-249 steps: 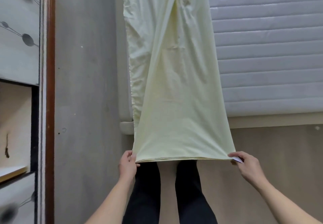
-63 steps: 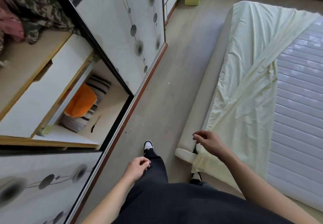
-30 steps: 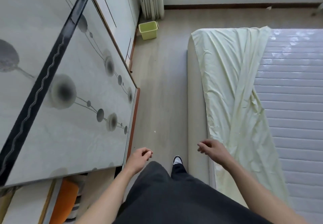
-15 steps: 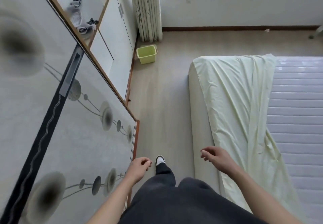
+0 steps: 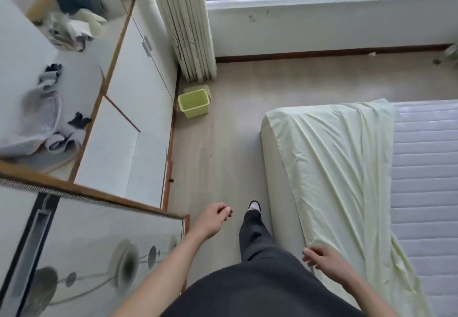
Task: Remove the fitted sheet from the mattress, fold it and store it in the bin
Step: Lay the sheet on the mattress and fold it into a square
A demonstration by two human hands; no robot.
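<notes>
The pale yellow fitted sheet (image 5: 332,168) lies folded lengthwise in a long strip along the left side of the white quilted mattress (image 5: 426,168). A lime-green bin (image 5: 193,103) stands on the floor by the wardrobe and curtain, far ahead. My left hand (image 5: 214,220) hangs over the floor, fingers curled loosely, holding nothing. My right hand (image 5: 322,259) hovers at the near edge of the sheet, fingers half curled, gripping nothing.
A white wardrobe (image 5: 128,123) with open shelves of clothes runs along the left. A pleated curtain (image 5: 188,24) hangs by the barred window. Wood floor (image 5: 223,158) forms an aisle between wardrobe and mattress. My dark-trousered leg and shoe (image 5: 254,206) stand in it.
I released the sheet I was holding stretched out; it now lies on the mattress. My view has swung and advanced along the aisle toward the window and bin. Both hands are free.
</notes>
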